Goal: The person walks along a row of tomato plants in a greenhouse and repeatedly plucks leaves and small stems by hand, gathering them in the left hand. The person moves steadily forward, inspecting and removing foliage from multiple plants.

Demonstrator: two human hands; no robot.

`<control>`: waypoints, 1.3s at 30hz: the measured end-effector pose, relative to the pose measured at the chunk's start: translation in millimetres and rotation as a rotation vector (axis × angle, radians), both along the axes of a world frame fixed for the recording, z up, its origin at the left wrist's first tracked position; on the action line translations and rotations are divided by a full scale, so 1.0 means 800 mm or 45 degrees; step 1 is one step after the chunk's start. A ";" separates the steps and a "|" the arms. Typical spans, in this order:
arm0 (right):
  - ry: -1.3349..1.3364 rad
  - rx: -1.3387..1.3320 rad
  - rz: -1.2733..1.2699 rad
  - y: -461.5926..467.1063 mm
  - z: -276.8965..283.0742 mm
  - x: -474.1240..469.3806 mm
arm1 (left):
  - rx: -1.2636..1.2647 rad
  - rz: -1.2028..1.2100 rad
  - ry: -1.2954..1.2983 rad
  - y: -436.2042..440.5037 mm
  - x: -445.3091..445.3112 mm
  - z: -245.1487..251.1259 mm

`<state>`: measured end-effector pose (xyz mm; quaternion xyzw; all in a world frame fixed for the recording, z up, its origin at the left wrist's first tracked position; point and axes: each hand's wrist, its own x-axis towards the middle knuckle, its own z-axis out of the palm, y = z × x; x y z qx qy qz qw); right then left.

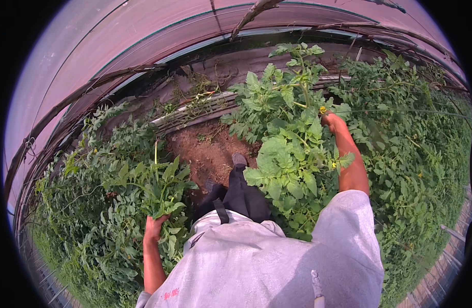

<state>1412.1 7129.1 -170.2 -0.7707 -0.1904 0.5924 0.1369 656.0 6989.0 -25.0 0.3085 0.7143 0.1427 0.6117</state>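
Note:
Low on the left, my left hand (157,224) is closed around a bunch of leafy green shoots (165,192), which look like tomato side shoots. One bare, pale stalk end sticks up out of the bunch. My right hand (332,120) reaches into a tall tomato plant (293,154) on the right. Beside its fingertips is a yellow tomato flower (323,110). Leaves partly cover those fingers, so whether they grip a stem is unclear. Another yellow bloom (333,165) shows lower down, near my forearm.
Dense tomato rows (409,154) flank a strip of bare soil (205,146) where my feet stand. Ahead lie pale slats or pipes (197,111) with wilted cuttings on them. Greenhouse film and wooden poles (93,82) arch overhead. A string (405,111) crosses the right row. A burning cigarette (317,288) juts in below.

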 end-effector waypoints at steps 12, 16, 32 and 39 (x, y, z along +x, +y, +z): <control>-0.082 0.118 0.117 -0.009 -0.010 0.005 | 0.058 -0.200 0.191 -0.084 -0.021 0.005; -0.121 0.187 0.090 -0.019 -0.012 0.001 | 0.052 -0.167 0.204 -0.104 -0.038 0.007; -0.455 0.698 -0.107 -0.082 0.010 0.000 | 0.139 0.078 0.140 -0.207 -0.099 -0.024; -0.708 1.104 -0.090 -0.108 0.132 -0.046 | 0.163 0.176 0.004 -0.246 -0.139 -0.072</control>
